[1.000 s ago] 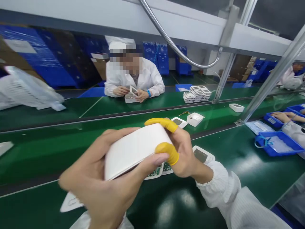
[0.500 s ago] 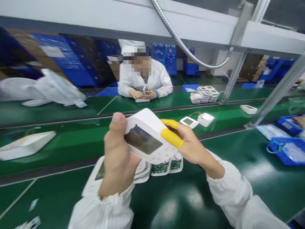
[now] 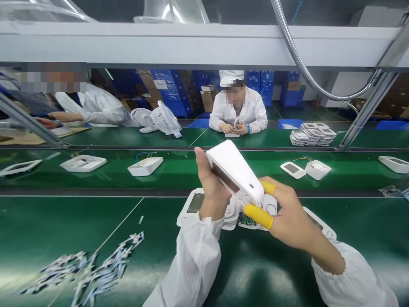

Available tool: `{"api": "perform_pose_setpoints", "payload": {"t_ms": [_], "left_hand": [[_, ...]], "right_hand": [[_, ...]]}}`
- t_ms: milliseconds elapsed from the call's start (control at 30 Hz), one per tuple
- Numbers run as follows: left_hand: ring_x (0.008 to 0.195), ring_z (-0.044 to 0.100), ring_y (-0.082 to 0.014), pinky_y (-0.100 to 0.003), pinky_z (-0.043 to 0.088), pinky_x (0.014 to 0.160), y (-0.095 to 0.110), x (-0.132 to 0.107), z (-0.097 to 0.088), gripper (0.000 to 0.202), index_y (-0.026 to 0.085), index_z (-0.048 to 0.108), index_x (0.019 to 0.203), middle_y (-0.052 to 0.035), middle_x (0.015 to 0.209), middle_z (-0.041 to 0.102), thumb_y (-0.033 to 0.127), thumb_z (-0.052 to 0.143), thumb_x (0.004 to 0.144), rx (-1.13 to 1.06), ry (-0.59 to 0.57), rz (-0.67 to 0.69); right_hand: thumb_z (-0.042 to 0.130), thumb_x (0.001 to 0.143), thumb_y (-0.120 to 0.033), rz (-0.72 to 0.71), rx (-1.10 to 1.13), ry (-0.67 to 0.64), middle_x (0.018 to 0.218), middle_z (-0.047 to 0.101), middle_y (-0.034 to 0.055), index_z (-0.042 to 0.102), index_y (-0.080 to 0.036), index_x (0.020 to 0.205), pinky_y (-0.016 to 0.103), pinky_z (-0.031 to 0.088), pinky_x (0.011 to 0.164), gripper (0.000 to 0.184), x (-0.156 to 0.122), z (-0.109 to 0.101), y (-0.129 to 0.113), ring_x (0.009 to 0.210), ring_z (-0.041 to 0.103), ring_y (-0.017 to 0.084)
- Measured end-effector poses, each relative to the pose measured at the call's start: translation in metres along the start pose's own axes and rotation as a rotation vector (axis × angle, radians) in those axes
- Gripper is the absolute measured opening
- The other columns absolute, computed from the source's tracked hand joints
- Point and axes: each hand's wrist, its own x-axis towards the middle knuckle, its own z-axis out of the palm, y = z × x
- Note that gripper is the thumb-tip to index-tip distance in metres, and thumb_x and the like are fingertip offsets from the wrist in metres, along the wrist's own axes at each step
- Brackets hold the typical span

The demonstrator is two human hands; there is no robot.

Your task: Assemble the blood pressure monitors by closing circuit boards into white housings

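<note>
A white plastic device with a display window (image 3: 238, 168) is held up in front of me, tilted so that its side with a small slot faces me. My left hand (image 3: 212, 183) is wrapped round its left end, thumb up along the edge. At the lower right corner my right hand (image 3: 287, 213) grips it between thumb and finger, both in yellow finger cots (image 3: 258, 216). Under the hands lie a white display panel (image 3: 191, 207) and white housings with a green circuit board (image 3: 247, 219), partly hidden. Another white panel (image 3: 319, 224) lies behind my right wrist.
Small pale strip-like parts (image 3: 108, 264) lie in loose piles at the left. White housings (image 3: 145, 166) sit along the green belt (image 3: 179, 179) beyond. A co-worker (image 3: 238, 106) sits opposite, another at far left. Stacked panels (image 3: 313, 134) and a metal conduit (image 3: 297, 59) are at the right.
The view has swung left, bringing the strip parts and a second co-worker into sight. The device has been turned, its side now showing more than its display, and my right hand has shifted to its lower corner.
</note>
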Motion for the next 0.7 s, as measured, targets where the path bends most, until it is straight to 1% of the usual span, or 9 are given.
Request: {"api": "perform_pose_setpoints", "payload": {"t_ms": [133,200,267,333,400,467,533,600,700], "left_hand": [[0.077,0.073,-0.0236,-0.032,0.06,0.067,0.002,-0.005,0.0,0.062,0.024,0.073,0.087,-0.0045,0.081,0.075,0.084,0.071,0.072,-0.196,0.02,0.046],[0.076,0.072,-0.0219,-0.031,0.06,0.069,0.004,-0.009,0.002,0.06,0.023,0.073,0.084,-0.0024,0.078,0.072,0.081,0.074,0.072,-0.196,0.058,0.062],[0.079,0.072,-0.0223,-0.031,0.06,0.072,0.006,-0.013,0.005,0.054,0.022,0.07,0.081,-0.0008,0.073,0.069,0.075,0.076,0.075,-0.156,0.099,0.025],[0.083,0.073,-0.0234,-0.032,0.06,0.075,0.009,-0.016,0.009,0.044,0.023,0.069,0.082,-0.0007,0.075,0.069,0.065,0.079,0.079,-0.089,0.11,-0.02],[0.087,0.073,-0.0237,-0.032,0.061,0.076,0.011,-0.018,0.011,0.037,0.022,0.07,0.087,-0.0023,0.083,0.072,0.057,0.081,0.081,-0.006,0.068,-0.055],[0.093,0.072,-0.0237,-0.031,0.061,0.077,0.01,-0.018,0.012,0.039,0.021,0.071,0.099,-0.0048,0.098,0.074,0.055,0.081,0.082,0.085,-0.023,-0.09],[0.101,0.071,-0.0244,-0.03,0.061,0.077,0.007,-0.018,0.011,0.045,0.021,0.069,0.111,-0.0068,0.113,0.072,0.055,0.08,0.083,0.167,-0.104,-0.116],[0.106,0.07,-0.0256,-0.03,0.061,0.077,0.005,-0.018,0.01,0.049,0.022,0.065,0.118,-0.0084,0.122,0.069,0.054,0.08,0.084,0.215,-0.143,-0.116],[0.109,0.069,-0.0271,-0.031,0.061,0.077,0.005,-0.018,0.009,0.049,0.021,0.063,0.12,-0.0102,0.125,0.068,0.053,0.079,0.085,0.238,-0.149,-0.11]], "right_hand": [[0.076,0.091,-0.042,-0.044,0.023,0.146,0.113,0.07,0.0077,0.072,-0.025,0.116,0.037,0.056,0.081,0.031,-0.004,0.008,0.001,0.097,0.067,0.024],[0.077,0.091,-0.042,-0.03,0.048,0.246,0.102,0.069,0.006,0.074,-0.025,0.112,0.036,0.056,0.077,0.027,-0.004,0.012,0.008,0.091,0.065,0.022],[0.076,0.091,-0.043,0.025,0.14,0.319,0.09,0.067,0.0034,0.075,-0.023,0.102,0.034,0.056,0.074,0.023,-0.001,0.013,0.016,0.082,0.063,0.019],[0.076,0.09,-0.044,0.159,0.339,0.383,0.08,0.066,0.0017,0.073,-0.02,0.087,0.032,0.057,0.07,0.025,0.007,0.01,0.022,0.072,0.062,0.017],[0.071,0.093,-0.042,0.398,0.606,0.439,0.075,0.068,0.0015,0.069,-0.019,0.079,0.029,0.058,0.064,0.027,0.016,0.003,0.025,0.065,0.063,0.015],[0.06,0.101,-0.033,0.659,0.847,0.488,0.079,0.072,0.0026,0.07,-0.018,0.086,0.026,0.058,0.057,0.023,0.025,-0.004,0.025,0.064,0.066,0.014],[0.049,0.106,-0.023,0.827,1.006,0.516,0.087,0.076,0.0036,0.07,-0.018,0.102,0.022,0.058,0.052,0.022,0.031,-0.008,0.022,0.065,0.069,0.013],[0.046,0.107,-0.02,0.882,1.082,0.527,0.091,0.077,0.0038,0.068,-0.018,0.112,0.017,0.056,0.049,0.022,0.034,-0.01,0.018,0.066,0.071,0.011],[0.047,0.108,-0.021,0.889,1.106,0.522,0.092,0.078,0.0036,0.066,-0.018,0.115,0.016,0.057,0.048,0.021,0.034,-0.009,0.016,0.066,0.072,0.011]]}}
